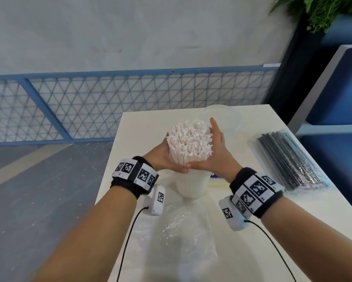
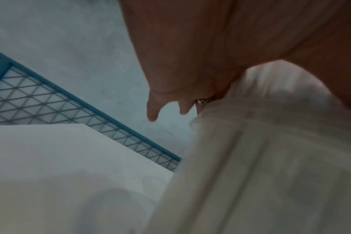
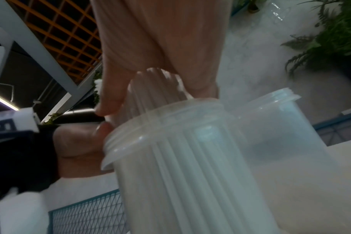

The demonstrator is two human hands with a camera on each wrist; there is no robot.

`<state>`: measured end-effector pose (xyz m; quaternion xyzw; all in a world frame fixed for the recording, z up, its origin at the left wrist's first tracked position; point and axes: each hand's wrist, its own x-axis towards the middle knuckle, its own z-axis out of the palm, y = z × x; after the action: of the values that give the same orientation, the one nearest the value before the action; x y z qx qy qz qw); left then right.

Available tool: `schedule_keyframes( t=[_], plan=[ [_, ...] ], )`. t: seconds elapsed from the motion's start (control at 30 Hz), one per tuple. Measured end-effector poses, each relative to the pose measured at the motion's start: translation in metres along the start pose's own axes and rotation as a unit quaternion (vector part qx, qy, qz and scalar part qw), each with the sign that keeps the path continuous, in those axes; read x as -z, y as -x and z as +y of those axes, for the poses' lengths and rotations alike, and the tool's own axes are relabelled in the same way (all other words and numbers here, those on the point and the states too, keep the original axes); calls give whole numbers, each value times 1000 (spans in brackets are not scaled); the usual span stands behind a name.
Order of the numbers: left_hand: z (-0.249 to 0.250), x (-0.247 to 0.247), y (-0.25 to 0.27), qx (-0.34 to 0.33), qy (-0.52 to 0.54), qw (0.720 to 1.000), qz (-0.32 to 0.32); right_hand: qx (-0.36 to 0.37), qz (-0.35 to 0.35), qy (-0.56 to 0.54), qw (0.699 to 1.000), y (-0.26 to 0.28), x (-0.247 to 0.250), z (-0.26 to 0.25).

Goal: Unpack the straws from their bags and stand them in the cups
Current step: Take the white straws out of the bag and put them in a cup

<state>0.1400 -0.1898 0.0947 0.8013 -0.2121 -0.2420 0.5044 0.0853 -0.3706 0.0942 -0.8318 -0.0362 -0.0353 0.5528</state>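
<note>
Grip: left hand [image 1: 164, 157] and right hand [image 1: 215, 157] clasp the white straws [image 1: 189, 139] above the cup [image 1: 192, 186].
Handling: light, loose, prone to splay; hold mid-bundle.
Remaining: black straws [image 1: 289, 159] bagged at the table's [image 1: 142, 127] right edge.

Both hands cupped round big bundle of white straws [image 1: 189, 139], left hand [image 1: 162, 157] and right hand [image 1: 215, 157] w/ thumbs meeting in front, bundle upright in translucent cup [image 1: 192, 186] on white table [image 1: 252, 200], empty clear bag [image 1: 183, 231] nearer, bag of black straws [image 1: 291, 161] at right, 2nd clear cup [image 1: 228, 117] behind
</note>
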Motion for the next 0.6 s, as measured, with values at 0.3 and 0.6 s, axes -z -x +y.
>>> schedule_keyframes(
  t=[0.3,0.6],
  plan=[
    [15,-11,-13,-79,55,989,114,11,81,-80,993,-7,-9,-11],
    [17,-9,-2,-92,45,987,126,54,82,-17,995,-1,-8,-30]
  ],
)
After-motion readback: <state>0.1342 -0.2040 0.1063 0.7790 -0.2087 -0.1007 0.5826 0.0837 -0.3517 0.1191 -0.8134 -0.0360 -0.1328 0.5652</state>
